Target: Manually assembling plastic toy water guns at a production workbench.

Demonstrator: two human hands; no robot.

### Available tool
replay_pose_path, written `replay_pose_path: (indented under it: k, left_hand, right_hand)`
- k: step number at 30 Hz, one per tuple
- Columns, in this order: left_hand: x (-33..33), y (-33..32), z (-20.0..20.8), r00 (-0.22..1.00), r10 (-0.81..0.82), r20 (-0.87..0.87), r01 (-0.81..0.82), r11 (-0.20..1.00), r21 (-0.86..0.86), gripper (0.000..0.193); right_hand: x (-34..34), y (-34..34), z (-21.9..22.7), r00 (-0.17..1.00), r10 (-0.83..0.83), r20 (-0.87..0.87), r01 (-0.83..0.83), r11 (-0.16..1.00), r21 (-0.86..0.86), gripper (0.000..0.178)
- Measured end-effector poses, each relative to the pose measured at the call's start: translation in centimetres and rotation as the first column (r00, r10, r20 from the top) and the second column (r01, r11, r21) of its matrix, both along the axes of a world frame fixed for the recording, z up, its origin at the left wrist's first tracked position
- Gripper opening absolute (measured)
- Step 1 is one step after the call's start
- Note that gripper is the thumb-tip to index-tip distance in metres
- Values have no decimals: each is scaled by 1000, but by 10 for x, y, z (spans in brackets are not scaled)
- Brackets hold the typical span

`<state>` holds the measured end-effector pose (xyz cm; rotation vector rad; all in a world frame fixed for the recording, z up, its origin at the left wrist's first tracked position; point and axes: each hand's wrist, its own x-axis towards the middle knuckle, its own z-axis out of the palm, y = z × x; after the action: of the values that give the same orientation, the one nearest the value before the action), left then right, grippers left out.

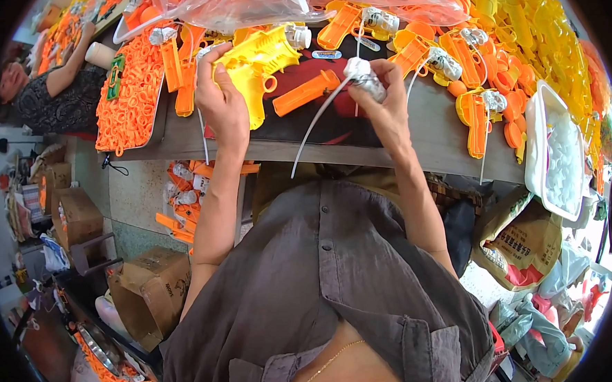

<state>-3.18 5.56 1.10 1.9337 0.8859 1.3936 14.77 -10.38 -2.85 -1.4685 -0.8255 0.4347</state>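
My left hand (224, 104) grips a yellow toy gun shell (256, 67) by its left side, with its ribbed inside showing. In the fingers of my right hand (391, 105) is a small clear-and-silver cylindrical part (370, 85) with a white end; a thin white tube (312, 125) curves down from it toward the table edge. Between my hands an orange grip-shaped piece (304, 94) lies on the dark red-and-black mat (281, 129). Just beyond the yellow shell sits another clear cylindrical part (299, 36).
Orange half-assembled toy guns (470, 120) with tubes line the table's right side. At left stands a tray of orange rings (124, 123); at right, a white bin (538, 144). Yellow parts (535, 37) pile up at far right. A person (59, 85) sits at far left.
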Motion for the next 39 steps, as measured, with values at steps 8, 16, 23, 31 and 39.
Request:
replay_pose_path:
  k: [8,16,23,31,39]
  left_hand:
    - [13,-23,-2,975,13,-224,72,928,365,45]
    - [30,-85,1,812,-580,64,568,760,-316,84]
    - [-22,-153,-1,483,-75,872,834,343,-432,47]
    - [-109,-193,-31,522,126,844,638,599,-484,46]
    - [-296,-221,-81,187,334,924,500,778,-382,48]
  right_hand:
    - [13,-14,30,645,489,-587,-119,823,555,44]
    - [-6,-16,62,606,530,-593,-174,816,552,50]
    - [-65,-31,59,882,450,-138,-426,888,173,45]
    - [-134,-44,31,486,626,610,-707,691,-146,67]
    - [-90,-72,-7,617,786,-22,-762,591,-266,39]
